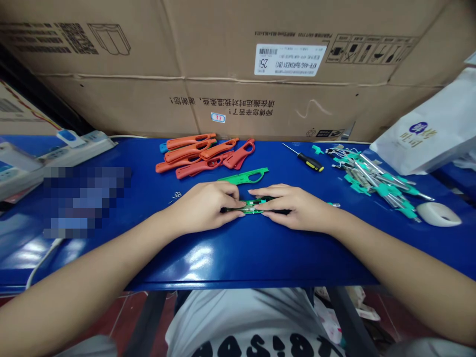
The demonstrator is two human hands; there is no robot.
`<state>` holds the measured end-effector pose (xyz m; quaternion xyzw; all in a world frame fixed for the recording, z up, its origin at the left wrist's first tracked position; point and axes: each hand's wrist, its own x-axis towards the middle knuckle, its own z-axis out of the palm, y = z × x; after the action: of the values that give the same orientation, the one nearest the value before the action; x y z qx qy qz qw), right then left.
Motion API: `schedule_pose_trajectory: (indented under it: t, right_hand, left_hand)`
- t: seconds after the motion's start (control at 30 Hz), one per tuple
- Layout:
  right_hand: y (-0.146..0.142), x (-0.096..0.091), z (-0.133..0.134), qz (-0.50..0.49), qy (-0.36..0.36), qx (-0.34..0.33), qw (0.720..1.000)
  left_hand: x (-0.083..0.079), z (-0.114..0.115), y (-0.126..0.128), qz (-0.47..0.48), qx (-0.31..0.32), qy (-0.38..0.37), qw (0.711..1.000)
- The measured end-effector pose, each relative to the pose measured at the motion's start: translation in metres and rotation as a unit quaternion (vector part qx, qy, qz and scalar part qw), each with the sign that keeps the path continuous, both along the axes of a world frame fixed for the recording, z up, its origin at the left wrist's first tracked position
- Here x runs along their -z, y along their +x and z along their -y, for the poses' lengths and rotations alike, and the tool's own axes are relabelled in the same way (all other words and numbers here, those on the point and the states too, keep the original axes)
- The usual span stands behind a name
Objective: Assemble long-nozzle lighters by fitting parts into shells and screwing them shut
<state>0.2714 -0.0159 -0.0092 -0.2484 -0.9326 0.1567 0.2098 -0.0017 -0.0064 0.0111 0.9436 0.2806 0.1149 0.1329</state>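
On the blue worktop (238, 258) lie one heap of teal parts (372, 181), about six orange shells (204, 153), one green shell (243, 176) and one screwdriver (303, 157). At its middle the left hand (203, 206) and the right hand (297, 208) rest palm down, each grip closed on one green part (253, 207) between them.

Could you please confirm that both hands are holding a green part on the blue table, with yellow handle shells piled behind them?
Not quite: in the head view the handle shells piled behind are orange, not yellow. The left hand and right hand do hold the green part on the blue table.
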Motion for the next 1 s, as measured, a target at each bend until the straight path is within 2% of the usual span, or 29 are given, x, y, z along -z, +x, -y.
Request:
schedule_pose_trajectory:
  t: [0.3, 0.6, 0.83, 1.0]
  right_hand:
    - [0.001, -0.001, -0.002, -0.023, 0.007, 0.015, 1.0]
    - [0.014, -0.019, -0.009, 0.005, 0.01, 0.039, 0.999]
    - [0.019, -0.023, -0.009, 0.006, -0.08, 0.021, 0.997]
    - [0.016, -0.021, -0.008, 0.011, -0.106, 0.014, 0.994]
  left_hand:
    - [0.0, 0.001, 0.001, -0.006, -0.002, 0.016, 1.0]
    - [-0.001, 0.001, 0.001, 0.036, 0.006, 0.023, 0.999]
    - [0.002, -0.001, 0.004, 0.069, 0.017, 0.002, 0.997]
    - [0.007, 0.002, 0.007, 0.075, 0.039, -0.009, 0.996]
